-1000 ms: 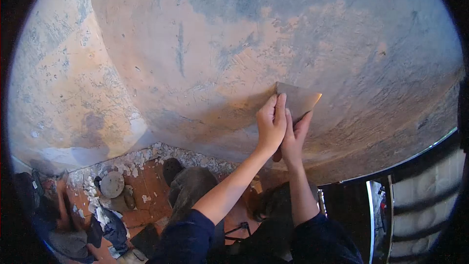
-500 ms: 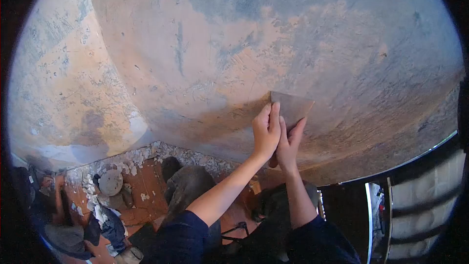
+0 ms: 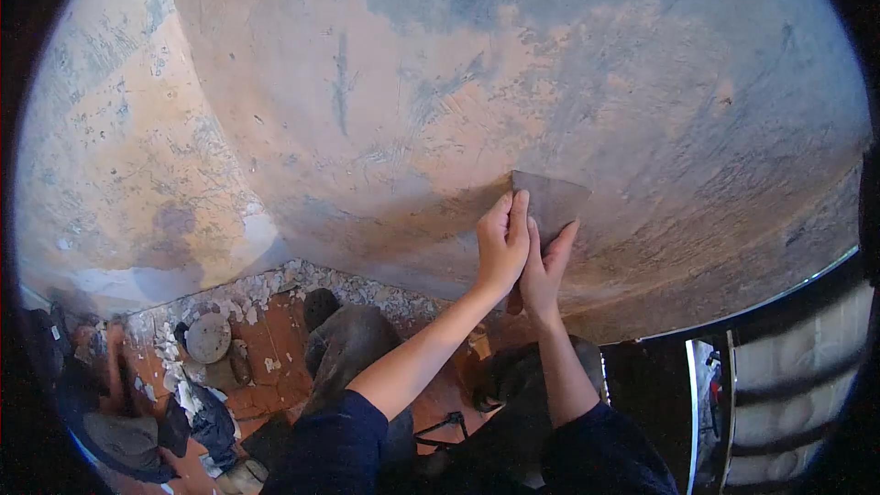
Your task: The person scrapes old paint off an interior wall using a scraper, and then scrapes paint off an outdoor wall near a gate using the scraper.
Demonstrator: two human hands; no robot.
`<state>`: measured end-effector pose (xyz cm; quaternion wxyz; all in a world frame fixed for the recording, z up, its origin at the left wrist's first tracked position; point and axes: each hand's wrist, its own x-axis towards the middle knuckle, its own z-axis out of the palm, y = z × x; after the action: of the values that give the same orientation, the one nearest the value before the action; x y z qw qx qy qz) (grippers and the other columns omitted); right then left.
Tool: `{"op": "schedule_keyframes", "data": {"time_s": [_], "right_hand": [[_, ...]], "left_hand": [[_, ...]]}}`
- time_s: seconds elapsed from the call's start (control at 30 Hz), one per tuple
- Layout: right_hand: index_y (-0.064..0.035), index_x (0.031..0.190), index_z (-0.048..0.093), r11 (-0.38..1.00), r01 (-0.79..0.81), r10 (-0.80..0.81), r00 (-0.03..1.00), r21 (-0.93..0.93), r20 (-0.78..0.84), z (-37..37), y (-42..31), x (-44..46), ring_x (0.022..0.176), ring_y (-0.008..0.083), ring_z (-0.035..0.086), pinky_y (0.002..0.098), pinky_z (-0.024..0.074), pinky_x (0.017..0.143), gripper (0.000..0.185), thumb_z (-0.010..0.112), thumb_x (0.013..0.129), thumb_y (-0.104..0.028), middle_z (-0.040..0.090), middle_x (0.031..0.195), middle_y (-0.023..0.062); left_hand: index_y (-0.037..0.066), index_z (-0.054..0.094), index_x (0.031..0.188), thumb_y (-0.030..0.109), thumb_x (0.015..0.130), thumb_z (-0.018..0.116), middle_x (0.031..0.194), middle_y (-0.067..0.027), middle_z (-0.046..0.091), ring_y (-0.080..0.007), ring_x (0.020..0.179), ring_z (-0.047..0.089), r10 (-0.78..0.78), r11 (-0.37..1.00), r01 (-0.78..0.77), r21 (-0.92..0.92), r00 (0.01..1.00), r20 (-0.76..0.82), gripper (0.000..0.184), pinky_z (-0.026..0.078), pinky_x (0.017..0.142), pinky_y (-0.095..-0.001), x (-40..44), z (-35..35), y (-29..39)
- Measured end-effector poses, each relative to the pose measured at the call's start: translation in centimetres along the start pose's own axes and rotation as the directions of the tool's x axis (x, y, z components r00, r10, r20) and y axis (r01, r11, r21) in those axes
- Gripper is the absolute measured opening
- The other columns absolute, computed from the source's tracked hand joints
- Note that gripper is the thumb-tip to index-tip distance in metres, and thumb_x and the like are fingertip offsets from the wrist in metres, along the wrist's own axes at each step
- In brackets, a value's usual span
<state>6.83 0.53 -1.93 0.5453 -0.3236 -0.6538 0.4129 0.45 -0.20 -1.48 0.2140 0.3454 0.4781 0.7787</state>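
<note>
While both hands meet on one tool, the flat scraper blade (image 3: pixel 557 203) stands at the wall (image 3: pixel 412 73), right of the scene's middle. The grip of the left hand (image 3: pixel 503 240) pinches the blade's left edge between thumb and fingers; the grip of the right hand (image 3: pixel 545 272) closes about the lower part, with a fingertip at the blade's right edge. The handle (image 3: pixel 514 301) is mostly hidden; its brown end shows on the near side of the hands.

The step in hand appears to be scraping the wall surface. Whether the full front edge makes contact cannot be told. A further stroke would call for an even blade angle and matched pressure from both hands.

Open wall extends to the left, to the right and on the far side of the blade. The limits are the corner with the left wall (image 3: pixel 137 156), the debris-strewn wall base (image 3: pixel 316 280) at near left, and the wall's lower border at near right. A co-worker's arm (image 3: pixel 115 371) is at far left, well apart from the tool.
</note>
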Motion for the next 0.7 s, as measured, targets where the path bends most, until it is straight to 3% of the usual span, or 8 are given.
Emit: {"op": "schedule_keyframes", "data": {"time_s": [0.13, 0.2, 0.27, 0.43, 0.5, 0.57, 0.6, 0.7], "right_hand": [[0.0063, 0.135, 0.017, 0.998, 0.059, -0.059, 0.998, 0.007, -0.013, 0.4, -1.6, 0.9, 0.119, 0.0239, 0.037, 0.0332, 0.0283, 0.1, 0.059, 0.052, 0.09, -0.011, 0.035, 0.131, 0.0198], [0.0067, 0.135, 0.016, 0.999, 0.039, -0.04, 0.998, -0.017, -0.049, 0.8, -1.1, 0.8, 0.121, 0.0236, 0.034, 0.0337, 0.0268, 0.101, 0.06, 0.052, 0.09, -0.012, 0.034, 0.133, 0.02], [0.007, 0.135, 0.017, 0.996, 0.061, -0.056, 0.996, 0.066, -0.068, 1.1, -0.9, 0.1, 0.122, 0.0241, 0.033, 0.0342, 0.0255, 0.102, 0.06, 0.052, 0.09, -0.013, 0.033, 0.133, 0.0209], [0.0075, 0.133, 0.02, 0.996, 0.022, -0.027, 0.998, -0.088, -0.05, 0.2, 0.8, -0.2, 0.119, 0.023, 0.036, 0.035, 0.0274, 0.101, 0.057, 0.052, 0.091, -0.012, 0.036, 0.129, 0.0202], [0.0075, 0.133, 0.02, 0.998, 0.04, -0.042, 0.998, -0.039, -0.046, 0.5, -0.8, 0.9, 0.118, 0.023, 0.036, 0.0349, 0.0278, 0.1, 0.057, 0.052, 0.091, -0.012, 0.037, 0.129, 0.0201], [0.0075, 0.134, 0.02, 0.999, 0.051, -0.05, 0.998, 0.013, -0.042, 0.8, -1.6, 0.9, 0.117, 0.023, 0.037, 0.0349, 0.0281, 0.1, 0.057, 0.052, 0.091, -0.012, 0.037, 0.128, 0.02], [0.0074, 0.133, 0.02, 0.998, 0.025, -0.023, 0.999, 0.066, -0.034, 1.0, -1.7, 0.9, 0.117, 0.0233, 0.037, 0.0346, 0.0284, 0.1, 0.057, 0.052, 0.091, -0.012, 0.037, 0.128, 0.02], [0.007, 0.133, 0.021, 0.998, 0.029, -0.027, 0.998, 0.054, -0.053, 1.2, 0.1, -0.1, 0.116, 0.0234, 0.038, 0.034, 0.0294, 0.099, 0.055, 0.051, 0.091, -0.012, 0.038, 0.127, 0.0196]], "left_hand": [[0.005, 0.041, 0.066, 0.024, 0.095, 0.048, 0.061, 0.0056, 0.035, -0.0041, 0.059, 0.031, 0.02, 1.0, -0.021, -0.018, 1.0, -0.004, 0.035, 0.027, 0.049, -0.024, 0.9, 0.6, 0.5], [0.0, 0.043, 0.066, 0.022, 0.093, 0.049, 0.053, -0.0059, 0.038, -0.0091, 0.053, 0.033, 0.006, 0.996, -0.006, -0.086, 1.0, -0.006, 0.035, 0.03, 0.047, -0.0288, 1.4, 0.4, 0.3], [0.0, 0.042, 0.066, 0.022, 0.093, 0.049, 0.053, -0.0066, 0.037, -0.0097, 0.054, 0.033, -0.023, 1.0, 0.023, -0.019, 1.0, 0.021, 0.036, 0.03, 0.048, -0.0294, 0.7, -0.3, 0.6], [0.0, 0.042, 0.066, 0.023, 0.093, 0.049, 0.054, -0.0068, 0.038, -0.0107, 0.055, 0.034, -0.003, 1.0, 0.003, 0.01, 1.0, 0.011, 0.036, 0.031, 0.049, -0.0307, 0.4, -0.3, -0.8], [0.0, 0.043, 0.066, 0.023, 0.093, 0.05, 0.054, -0.0068, 0.038, -0.0107, 0.055, 0.034, -0.009, 1.0, 0.009, 0.014, 1.0, 0.002, 0.036, 0.031, 0.049, -0.0308, 0.9, 0.2, -0.4], [0.005, 0.039, 0.065, 0.024, 0.094, 0.048, 0.058, 0.0057, 0.032, -0.0045, 0.057, 0.03, 0.024, 0.997, -0.022, -0.078, 0.999, 0.025, 0.036, 0.027, 0.048, -0.025, 1.9, 0.3, 0.9], [0.005, 0.039, 0.065, 0.024, 0.094, 0.048, 0.058, 0.0057, 0.032, -0.0045, 0.057, 0.03, 0.024, 0.997, -0.022, -0.078, 0.999, 0.026, 0.036, 0.027, 0.048, -0.025, 1.8, 0.1, 1.0], [-0.001, 0.045, 0.068, 0.023, 0.093, 0.048, 0.054, -0.0075, 0.04, -0.0113, 0.053, 0.036, 0.009, 0.992, -0.012, 0.126, 1.0, 0.019, 0.035, 0.032, 0.048, -0.0303, 0.6, -0.9, 1.0]]}}
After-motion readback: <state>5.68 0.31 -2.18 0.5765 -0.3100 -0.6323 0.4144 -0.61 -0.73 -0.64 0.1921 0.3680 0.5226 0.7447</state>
